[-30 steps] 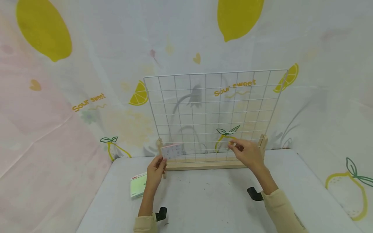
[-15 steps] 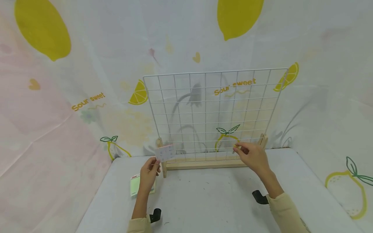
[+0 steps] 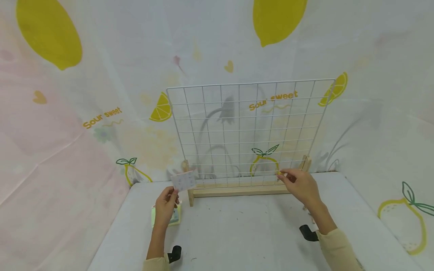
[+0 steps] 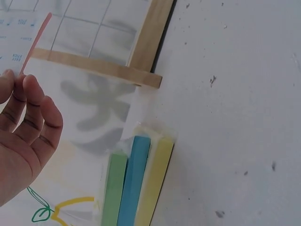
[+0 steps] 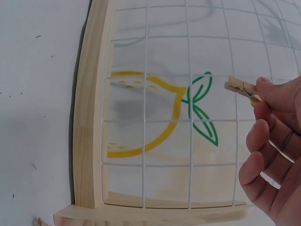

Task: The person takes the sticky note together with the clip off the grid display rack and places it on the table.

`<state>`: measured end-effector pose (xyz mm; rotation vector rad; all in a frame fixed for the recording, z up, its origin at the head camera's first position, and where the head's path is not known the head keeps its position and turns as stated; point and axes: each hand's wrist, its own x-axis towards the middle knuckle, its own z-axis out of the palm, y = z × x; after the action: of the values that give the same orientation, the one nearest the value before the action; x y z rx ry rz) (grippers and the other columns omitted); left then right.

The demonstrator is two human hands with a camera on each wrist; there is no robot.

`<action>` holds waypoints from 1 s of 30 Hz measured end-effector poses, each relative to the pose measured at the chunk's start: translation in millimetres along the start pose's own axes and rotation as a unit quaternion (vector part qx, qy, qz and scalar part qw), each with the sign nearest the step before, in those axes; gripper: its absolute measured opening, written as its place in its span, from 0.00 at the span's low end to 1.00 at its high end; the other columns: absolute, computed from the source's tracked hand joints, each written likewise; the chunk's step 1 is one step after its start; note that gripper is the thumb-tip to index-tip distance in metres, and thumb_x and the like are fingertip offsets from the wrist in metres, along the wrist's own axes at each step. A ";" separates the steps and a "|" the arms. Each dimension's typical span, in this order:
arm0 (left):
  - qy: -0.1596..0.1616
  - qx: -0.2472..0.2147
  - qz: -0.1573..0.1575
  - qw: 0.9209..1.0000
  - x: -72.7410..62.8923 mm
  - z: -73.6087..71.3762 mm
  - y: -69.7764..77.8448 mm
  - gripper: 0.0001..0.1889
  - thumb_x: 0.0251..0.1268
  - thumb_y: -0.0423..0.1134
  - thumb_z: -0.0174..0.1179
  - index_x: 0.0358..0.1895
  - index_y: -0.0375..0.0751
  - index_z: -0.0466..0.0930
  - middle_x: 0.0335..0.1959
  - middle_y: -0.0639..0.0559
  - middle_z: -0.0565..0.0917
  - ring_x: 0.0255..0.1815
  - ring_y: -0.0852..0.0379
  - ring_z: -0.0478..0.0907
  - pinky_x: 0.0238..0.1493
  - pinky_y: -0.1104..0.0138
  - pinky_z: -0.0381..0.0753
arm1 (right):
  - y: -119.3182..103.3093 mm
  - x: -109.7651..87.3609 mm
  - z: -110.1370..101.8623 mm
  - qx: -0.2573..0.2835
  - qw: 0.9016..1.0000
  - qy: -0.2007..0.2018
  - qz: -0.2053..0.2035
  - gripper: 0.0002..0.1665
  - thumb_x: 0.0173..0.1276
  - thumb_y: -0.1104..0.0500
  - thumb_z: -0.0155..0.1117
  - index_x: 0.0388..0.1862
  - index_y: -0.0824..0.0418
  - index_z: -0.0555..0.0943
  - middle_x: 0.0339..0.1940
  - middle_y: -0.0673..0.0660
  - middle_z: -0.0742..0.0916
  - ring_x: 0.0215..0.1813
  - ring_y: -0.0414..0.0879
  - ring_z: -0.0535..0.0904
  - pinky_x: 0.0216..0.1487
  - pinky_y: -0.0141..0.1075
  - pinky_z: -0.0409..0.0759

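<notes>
My left hand [image 3: 166,205] pinches a thin pink-edged sticky note pad [image 3: 184,181] by its lower corner. Its pale face, printed with small blue marks, is turned to me, and it overlaps the grid's lower left corner in the head view. Between thumb and forefinger of my right hand [image 3: 301,185] is a small wooden clothespin [image 5: 241,88], its jaw end pointing away from the fingers. That hand is in front of the lower right of a white wire grid [image 3: 239,131]. The clothespin's rear end is hidden by the fingers.
The grid stands upright in a wooden base [image 3: 240,192] at the table's back. Green, blue and yellow sticky note pads [image 4: 134,179] lie on the white table [image 3: 230,233] at the left. Small brownish things [image 3: 309,214] lie by my right wrist. A lemon-printed cloth hangs behind.
My left hand has moved left and slightly down with the sticky note pad, away from the grid's middle. The right hand has shifted right and a little down, still pinching the clothespin.
</notes>
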<state>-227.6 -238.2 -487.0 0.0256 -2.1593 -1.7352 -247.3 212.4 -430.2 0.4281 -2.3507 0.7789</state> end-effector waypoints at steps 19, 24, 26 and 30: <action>0.012 0.051 -0.020 0.998 -22.0 -31.9 23.5 0.08 0.74 0.29 0.53 0.47 0.27 0.77 0.34 0.33 0.76 0.26 0.45 0.78 0.26 0.65 0.79 | 13.4 -20.1 -12.8 -0.010 0.999 -0.010 0.030 0.10 0.59 0.58 0.76 0.40 0.58 0.88 0.20 0.45 0.82 0.23 0.38 0.72 0.20 0.33 0.68; 0.022 0.052 -0.015 0.998 -15.8 -39.9 -6.5 0.08 0.75 0.32 0.54 0.48 0.29 0.77 0.34 0.36 0.77 0.24 0.54 0.77 0.24 0.69 0.77 | 18.8 -25.1 -17.2 -0.015 0.999 -0.014 0.041 0.13 0.59 0.57 0.76 0.42 0.58 0.88 0.21 0.46 0.83 0.22 0.37 0.72 0.19 0.33 0.68; 0.022 0.055 -0.016 0.998 -14.0 -43.9 -18.0 0.09 0.75 0.33 0.55 0.48 0.30 0.77 0.34 0.38 0.77 0.24 0.57 0.76 0.24 0.70 0.77 | 20.2 -26.8 -19.5 -0.017 0.998 -0.021 0.051 0.13 0.59 0.57 0.76 0.43 0.59 0.88 0.22 0.47 0.83 0.23 0.39 0.74 0.20 0.34 0.69; 0.021 0.068 -0.020 0.997 -17.4 -50.7 -20.7 0.09 0.75 0.34 0.55 0.47 0.30 0.76 0.31 0.41 0.77 0.24 0.56 0.76 0.24 0.69 0.77 | 23.1 -29.9 -23.2 -0.023 0.996 -0.039 0.075 0.14 0.62 0.54 0.74 0.43 0.59 0.88 0.24 0.49 0.84 0.26 0.44 0.78 0.23 0.35 0.71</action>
<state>-200.9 -286.7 -502.6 0.1404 -2.2565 -1.5922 -225.0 247.9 -444.6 0.2702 -2.4898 0.7882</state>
